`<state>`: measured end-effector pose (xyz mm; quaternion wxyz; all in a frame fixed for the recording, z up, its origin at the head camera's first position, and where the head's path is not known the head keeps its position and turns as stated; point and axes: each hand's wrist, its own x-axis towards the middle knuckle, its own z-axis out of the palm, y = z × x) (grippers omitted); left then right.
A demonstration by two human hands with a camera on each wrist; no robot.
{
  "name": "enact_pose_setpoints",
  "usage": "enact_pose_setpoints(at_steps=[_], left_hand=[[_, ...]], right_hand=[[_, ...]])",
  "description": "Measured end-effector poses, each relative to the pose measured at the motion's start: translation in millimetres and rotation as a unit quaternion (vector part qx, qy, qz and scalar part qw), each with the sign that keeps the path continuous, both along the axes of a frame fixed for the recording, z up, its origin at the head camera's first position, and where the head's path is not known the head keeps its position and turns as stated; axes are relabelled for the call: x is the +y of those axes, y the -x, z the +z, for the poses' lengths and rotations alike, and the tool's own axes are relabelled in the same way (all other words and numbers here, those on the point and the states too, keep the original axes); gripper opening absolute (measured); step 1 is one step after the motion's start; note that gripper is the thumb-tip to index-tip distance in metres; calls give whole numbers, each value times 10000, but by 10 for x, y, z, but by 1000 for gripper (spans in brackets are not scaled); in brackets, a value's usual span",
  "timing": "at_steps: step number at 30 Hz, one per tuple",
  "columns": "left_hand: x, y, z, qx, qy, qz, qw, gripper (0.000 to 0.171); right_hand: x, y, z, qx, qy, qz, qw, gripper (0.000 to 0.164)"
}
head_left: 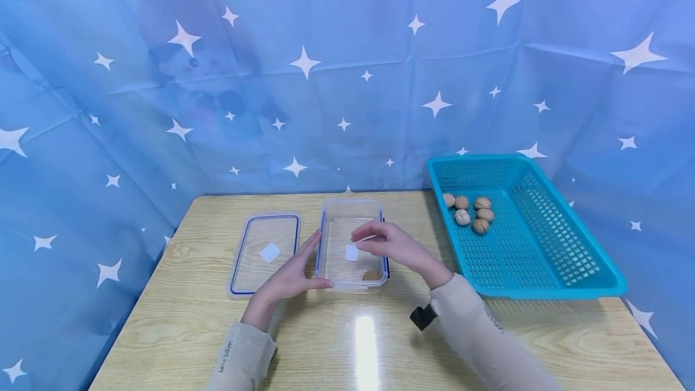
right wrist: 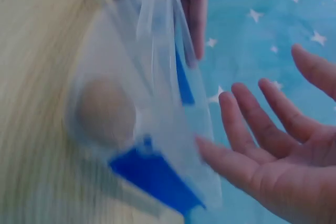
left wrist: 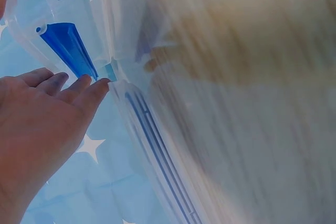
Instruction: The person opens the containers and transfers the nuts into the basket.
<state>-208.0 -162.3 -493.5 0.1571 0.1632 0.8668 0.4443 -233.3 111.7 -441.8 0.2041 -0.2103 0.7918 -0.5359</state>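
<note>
A clear plastic container (head_left: 343, 285) with blue edging stands mid-table, and a single walnut (head_left: 371, 275) lies in its front right corner. My left hand (head_left: 288, 277) rests along the container's left side, fingers extended, thumb near the front left corner. Over the container's right part hovers my right hand (head_left: 395, 246), fingers loosely spread and holding nothing. In the right wrist view the walnut (right wrist: 106, 111) shows blurred through the clear wall, near a blue latch (right wrist: 157, 179). Another blue latch (left wrist: 71, 48) is by my left fingertips in the left wrist view.
Left of the container lies its clear lid (head_left: 270, 273) with a blue seal and a white label. A turquoise basket (head_left: 543, 293) stands at the right, several walnuts (head_left: 481, 225) inside at its left. A starry blue curtain (head_left: 347, 89) hangs behind the wooden table (head_left: 179, 318).
</note>
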Motion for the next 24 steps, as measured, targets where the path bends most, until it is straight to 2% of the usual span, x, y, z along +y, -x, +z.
enact_pose_setpoints(at_steps=[5, 9, 15, 20, 24], left_hand=[[-3, -4, -4, 28, -10, 24, 10000, 111], [0, -6, -12, 20, -49, -12, 10000, 112], [-4, -18, -6, 55, -24, -39, 10000, 112], [-8, 0, -11, 86, -53, -39, 9999, 112], [-15, 1, -12, 69, -38, -74, 9999, 112]], right_hand=[[-197, -25, -34, -202, -16, 540, 9983, 42], [-304, -44, -98, -320, -282, 783, 9960, 41], [-369, -60, -142, -250, -692, 811, 9940, 39], [-410, -57, -144, -215, -923, 690, 9931, 36], [-447, -55, -205, -242, -1026, 703, 9919, 34]])
